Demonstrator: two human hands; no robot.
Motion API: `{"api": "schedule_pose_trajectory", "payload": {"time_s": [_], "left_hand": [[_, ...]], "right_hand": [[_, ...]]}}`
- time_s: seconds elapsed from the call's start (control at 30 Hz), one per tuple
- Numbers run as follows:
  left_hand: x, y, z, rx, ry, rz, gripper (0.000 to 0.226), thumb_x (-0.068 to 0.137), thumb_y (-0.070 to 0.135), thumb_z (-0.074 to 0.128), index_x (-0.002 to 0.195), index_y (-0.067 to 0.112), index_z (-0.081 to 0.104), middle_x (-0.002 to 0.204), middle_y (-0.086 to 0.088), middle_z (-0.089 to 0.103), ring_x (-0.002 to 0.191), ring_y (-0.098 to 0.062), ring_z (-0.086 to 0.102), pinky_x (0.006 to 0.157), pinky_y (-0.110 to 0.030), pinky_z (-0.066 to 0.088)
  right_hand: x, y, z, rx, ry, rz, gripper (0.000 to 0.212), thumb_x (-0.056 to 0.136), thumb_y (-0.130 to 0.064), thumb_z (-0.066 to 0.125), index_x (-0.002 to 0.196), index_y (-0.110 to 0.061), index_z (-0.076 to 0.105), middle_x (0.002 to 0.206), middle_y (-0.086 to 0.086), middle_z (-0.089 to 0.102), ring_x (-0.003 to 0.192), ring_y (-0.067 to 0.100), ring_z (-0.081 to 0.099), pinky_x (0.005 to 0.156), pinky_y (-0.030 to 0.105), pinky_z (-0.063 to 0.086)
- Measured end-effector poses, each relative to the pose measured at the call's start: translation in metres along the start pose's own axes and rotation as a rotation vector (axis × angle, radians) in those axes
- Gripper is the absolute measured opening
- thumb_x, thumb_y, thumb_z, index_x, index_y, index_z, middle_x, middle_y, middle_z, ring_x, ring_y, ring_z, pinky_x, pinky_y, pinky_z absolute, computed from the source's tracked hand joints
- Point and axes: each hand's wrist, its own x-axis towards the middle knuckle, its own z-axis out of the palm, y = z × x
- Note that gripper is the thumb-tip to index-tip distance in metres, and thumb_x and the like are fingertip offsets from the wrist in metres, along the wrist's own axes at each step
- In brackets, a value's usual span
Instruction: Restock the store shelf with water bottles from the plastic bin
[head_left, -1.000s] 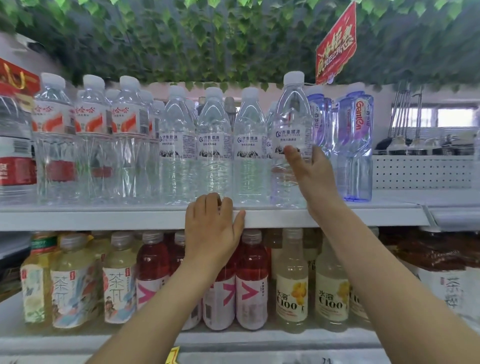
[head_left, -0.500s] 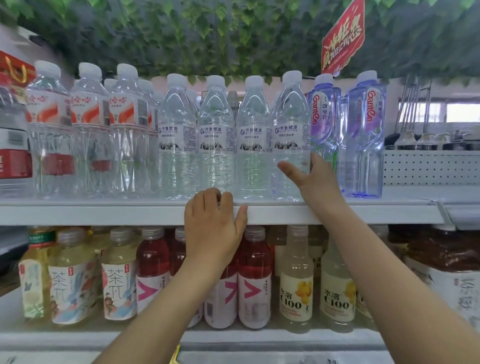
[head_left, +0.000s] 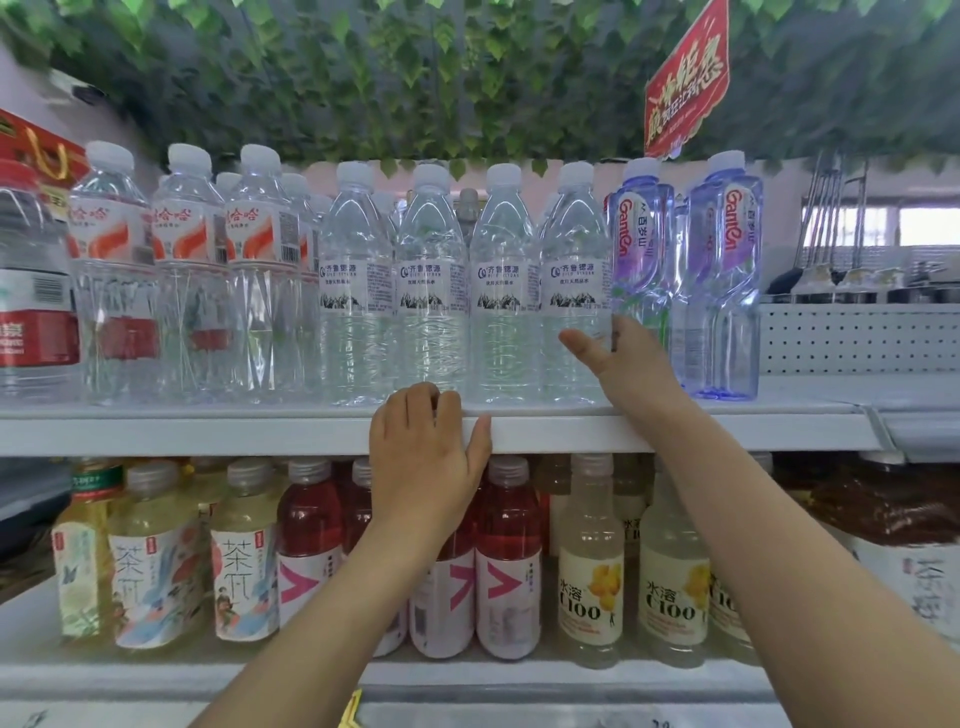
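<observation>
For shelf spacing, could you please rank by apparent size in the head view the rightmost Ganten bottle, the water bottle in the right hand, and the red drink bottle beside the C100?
1-2. Ganten bottle and the water bottle gripped by the right hand: look about equal, so unranked.
3. Red drink bottle: clearly shorter.
</observation>
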Motion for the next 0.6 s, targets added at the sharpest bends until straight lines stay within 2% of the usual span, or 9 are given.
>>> {"api": "schedule_pose_trajectory", "payload": {"time_s": [0.07,0.17,0.23,0.27,0.37,0.43,0.5,0.57,0.6], "left_hand": [[0.0,0.0,0.001,-0.001,0.015,0.001,0.04,0.088,0.037,0.037,0.087,0.006,0.062,0.088,-0.011,0.057,0.083,-0.029,0.053,0.078,-0.033,0.03],[-0.001,0.0,0.001,-0.006,0.031,0.003,0.04,0.088,0.037,0.037,0.087,0.006,0.062,0.088,-0.01,0.057,0.084,-0.027,0.049,0.078,-0.032,0.03],[0.0,0.0,0.0,0.001,0.021,0.011,0.041,0.089,0.037,0.036,0.087,0.005,0.062,0.088,-0.01,0.057,0.084,-0.028,0.051,0.078,-0.033,0.03],[0.0,0.0,-0.001,0.003,0.013,0.017,0.041,0.089,0.037,0.036,0.087,0.005,0.062,0.088,-0.011,0.057,0.083,-0.029,0.053,0.078,-0.033,0.03],[0.0,0.001,-0.005,0.021,-0.042,0.009,0.042,0.088,0.039,0.035,0.086,0.008,0.063,0.087,-0.009,0.057,0.081,-0.028,0.054,0.078,-0.033,0.031],[0.0,-0.001,-0.01,0.024,-0.101,-0.001,0.042,0.088,0.041,0.034,0.086,0.011,0.063,0.087,-0.006,0.057,0.08,-0.026,0.054,0.078,-0.033,0.039],[-0.001,-0.004,-0.014,-0.012,-0.142,0.02,0.043,0.087,0.041,0.035,0.089,0.012,0.065,0.087,-0.007,0.057,0.078,-0.026,0.055,0.074,-0.033,0.048],[-0.004,-0.01,-0.021,-0.09,-0.201,0.042,0.046,0.087,0.041,0.035,0.099,0.01,0.065,0.094,-0.01,0.059,0.083,-0.028,0.058,0.078,-0.035,0.05],[-0.005,-0.012,-0.025,-0.135,-0.238,0.072,0.046,0.089,0.04,0.034,0.11,0.009,0.062,0.104,-0.011,0.058,0.093,-0.029,0.058,0.085,-0.036,0.048]], "right_hand": [[0.0,-0.001,-0.001,-0.011,-0.02,0.014,0.073,0.084,-0.056,0.053,0.134,-0.005,0.038,0.119,0.004,0.049,0.117,0.024,0.046,0.098,0.039,0.037],[-0.001,-0.005,-0.004,-0.02,-0.069,0.014,0.073,0.088,-0.052,0.049,0.14,-0.004,0.031,0.12,0.002,0.042,0.116,0.02,0.041,0.099,0.038,0.034],[-0.003,-0.008,-0.005,-0.049,-0.083,0.014,0.07,0.092,-0.049,0.046,0.142,-0.005,0.027,0.142,0.009,0.039,0.13,0.025,0.037,0.104,0.037,0.03],[-0.006,-0.011,-0.005,-0.065,-0.083,0.009,0.071,0.092,-0.049,0.045,0.143,-0.005,0.026,0.147,0.01,0.035,0.134,0.026,0.033,0.106,0.037,0.029],[-0.011,-0.009,0.001,-0.131,-0.009,-0.014,0.07,0.091,-0.052,0.045,0.139,-0.003,0.033,0.141,0.014,0.042,0.129,0.029,0.04,0.101,0.037,0.034],[-0.018,-0.004,0.008,-0.174,0.084,-0.064,0.068,0.091,-0.052,0.045,0.138,-0.003,0.035,0.138,0.014,0.045,0.126,0.028,0.042,0.102,0.038,0.035],[-0.029,-0.002,0.014,-0.217,0.152,-0.103,0.064,0.094,-0.045,0.045,0.143,-0.005,0.029,0.143,0.012,0.039,0.131,0.026,0.038,0.105,0.035,0.032],[-0.04,-0.003,0.016,-0.242,0.184,-0.117,0.062,0.096,-0.037,0.044,0.145,-0.005,0.025,0.145,0.012,0.033,0.133,0.024,0.033,0.106,0.033,0.029],[-0.043,-0.003,0.017,-0.269,0.2,-0.114,0.06,0.097,-0.035,0.045,0.144,-0.004,0.025,0.144,0.012,0.033,0.133,0.025,0.032,0.107,0.033,0.029]]}}
